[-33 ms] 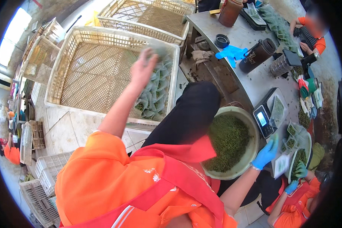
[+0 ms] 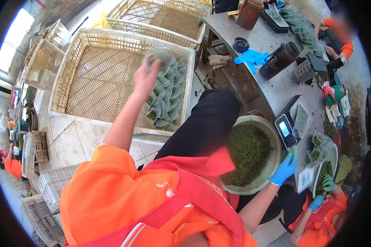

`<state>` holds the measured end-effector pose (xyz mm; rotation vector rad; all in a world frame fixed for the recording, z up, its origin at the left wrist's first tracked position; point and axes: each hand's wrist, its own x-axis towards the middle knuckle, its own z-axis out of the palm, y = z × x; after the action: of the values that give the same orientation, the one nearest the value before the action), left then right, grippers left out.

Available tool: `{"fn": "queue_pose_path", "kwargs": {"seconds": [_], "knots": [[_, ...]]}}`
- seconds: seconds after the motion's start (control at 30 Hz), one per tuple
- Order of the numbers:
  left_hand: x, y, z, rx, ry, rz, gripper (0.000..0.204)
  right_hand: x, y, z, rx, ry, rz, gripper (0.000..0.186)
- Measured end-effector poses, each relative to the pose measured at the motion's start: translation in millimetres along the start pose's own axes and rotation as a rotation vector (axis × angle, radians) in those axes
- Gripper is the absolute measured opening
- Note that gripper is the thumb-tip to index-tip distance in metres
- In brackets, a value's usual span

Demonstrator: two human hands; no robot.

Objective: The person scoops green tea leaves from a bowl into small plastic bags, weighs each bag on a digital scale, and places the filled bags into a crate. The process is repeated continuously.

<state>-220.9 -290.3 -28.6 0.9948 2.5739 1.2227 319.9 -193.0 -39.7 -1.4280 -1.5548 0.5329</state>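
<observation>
Bare and raised over the near white plastic crate, my left hand grips a small clear bag; both the bag and the fingertips are blurred. Below and to its right, rows of clear bags of small green berries line the crate's right side. My right hand, in a blue glove, is open with its fingers pointing up and nothing visible in them. It hovers between a basin of green berries and a digital scale. On the scale's tray lies another clear bag.
Behind the near crate stands another crate. The metal table carries a dark cup, a blue glove and a phone. At lower right, a co-worker's gloved hands work at a bowl.
My left hand has moved left across the crate with the bag, uncovering more of the bag rows. My right hand has shifted slightly, its fingers closer together.
</observation>
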Motion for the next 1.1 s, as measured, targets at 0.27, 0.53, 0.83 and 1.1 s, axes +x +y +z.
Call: {"fn": "queue_pose_path", "kwargs": {"seconds": [0.27, 0.53, 0.83, 1.1], "knots": [[26, -147, 32, 0.350, -0.227, -0.425, 0.074, -69, 25, 35, 0.084, -0.359, 0.239, 0.027], [6, -147, 38, 0.285, -0.178, -0.056, 0.077, -73, 33, 44, -0.279, -0.485, 0.206, 0.039], [12, -52, 52, -0.026, -0.155, 0.157, 0.028, -103, 59, 73, -0.531, -0.625, 0.259, 0.038], [-107, 153, 113, -0.249, -0.690, 0.905, 0.021, -77, 5, 40, 0.306, -0.330, 0.573, 0.009]]}}
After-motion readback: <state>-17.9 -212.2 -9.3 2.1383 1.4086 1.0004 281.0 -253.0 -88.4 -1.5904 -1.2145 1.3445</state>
